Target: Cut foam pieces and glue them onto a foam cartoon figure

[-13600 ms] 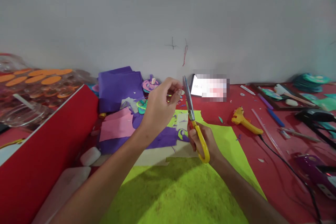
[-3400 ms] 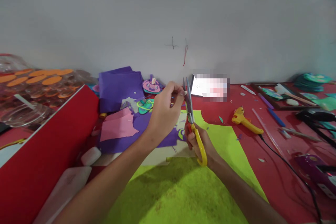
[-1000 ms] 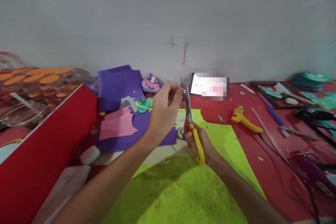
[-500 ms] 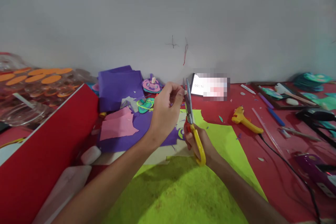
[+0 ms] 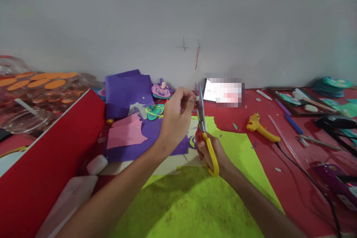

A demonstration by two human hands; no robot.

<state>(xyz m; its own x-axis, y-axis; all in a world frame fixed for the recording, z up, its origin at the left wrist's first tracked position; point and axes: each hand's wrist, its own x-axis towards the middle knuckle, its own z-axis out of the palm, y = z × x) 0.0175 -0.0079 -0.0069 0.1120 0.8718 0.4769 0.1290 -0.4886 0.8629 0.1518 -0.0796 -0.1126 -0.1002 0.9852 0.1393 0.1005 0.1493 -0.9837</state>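
My right hand (image 5: pixel 209 148) is wrapped round the handles of yellow-handled scissors (image 5: pixel 212 156), whose blades point up and stand slightly apart. Close to the blades on their left, my left hand (image 5: pixel 180 113) pinches a tiny white piece (image 5: pixel 197 98) between thumb and finger. The piece is at the blades; whether it lies between them is too small to tell. Beneath both hands lie a yellow-green felt sheet (image 5: pixel 234 148), purple felt (image 5: pixel 150 134) and a pink felt piece (image 5: pixel 125 132).
A lit phone (image 5: pixel 210 91) leans against the grey partition (image 5: pixel 111 29). On the right are a yellow glue gun (image 5: pixel 260 128) with a black cord, pens and a dark tray (image 5: pixel 295 111). A red board (image 5: pixel 55 156) slants at the left, beside clear cups with orange discs (image 5: pixel 54 83).
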